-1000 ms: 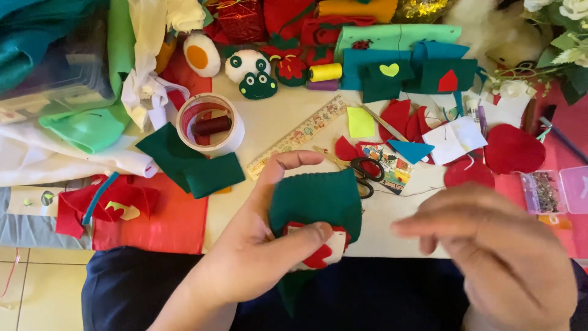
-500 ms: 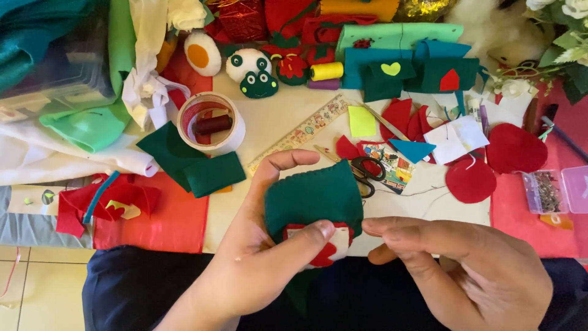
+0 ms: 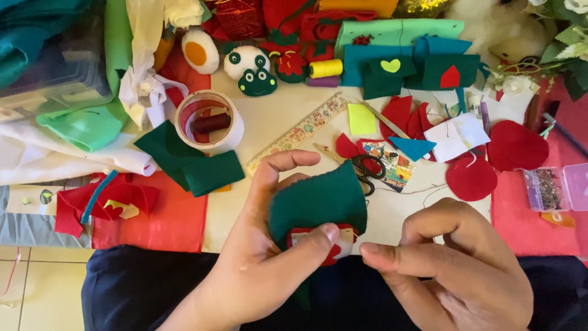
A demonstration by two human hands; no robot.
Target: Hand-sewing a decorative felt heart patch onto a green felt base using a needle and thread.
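Cluttered table [image 3: 288,122]; felt piece [image 3: 318,202] between left fingers [image 3: 306,242].

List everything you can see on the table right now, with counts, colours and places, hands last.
Felt piece: one, dark green, held in the left hand, with a red and white bit under the thumb.
Tape roll: one, white, left of centre, a dark red thread spool inside.
Folded felt: a few pieces, dark green, below the tape roll.
Ruler: one, patterned, centre, slanted.
Scissors: one, black handles, behind the held felt.
Yellow thread spool: one, top centre.
Frog toy: one, white and green, top centre.
Red felt circles: two or so, right.
Pin box: one, clear, right edge.
Left hand: pinching the felt piece.
Right hand: fingers pinched beside the felt; a needle cannot be made out.
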